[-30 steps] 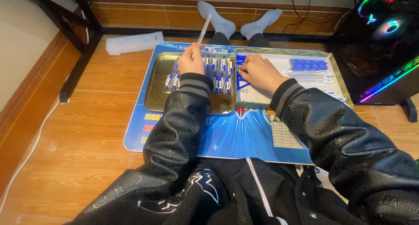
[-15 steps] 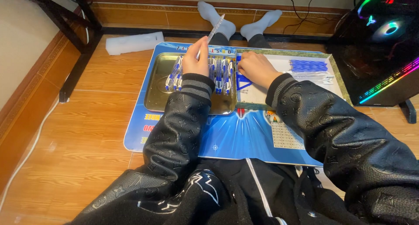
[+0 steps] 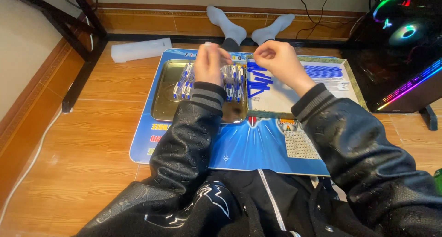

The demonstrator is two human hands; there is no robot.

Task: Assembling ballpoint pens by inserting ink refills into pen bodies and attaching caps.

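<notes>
1. Right now both my hands are raised above the work, close together but not touching: my left hand over the metal tray, my right hand over the near edge of the grey board.

2. My left hand is curled shut around something thin and pale; only a small tip shows above the knuckles, so I cannot tell for sure what it is, though it looks like one of the pens.

3. My right hand is loosely fisted, thumb and fingers pinched together. Whether there's a small part between them I cannot tell; nothing shows.

4. Below me, the blue-and-white pens lie side by side in the tray, with a second bunch of pens at its left, partly hidden by my wrist.

5. On the board, a scatter of loose blue parts lies just under my right hand, and a neater row of blue parts sits further right.

6. Tray and board both rest on the blue printed mat on the wooden floor; my socked feet stick out beyond it.

7. My read of the step: I'm working one pen in the air, the two hands brought together on it, probably fitting or pulling a piece. The next move calls for lining the two ends up squarely and a steady grip, since the parts are slim.
</notes>
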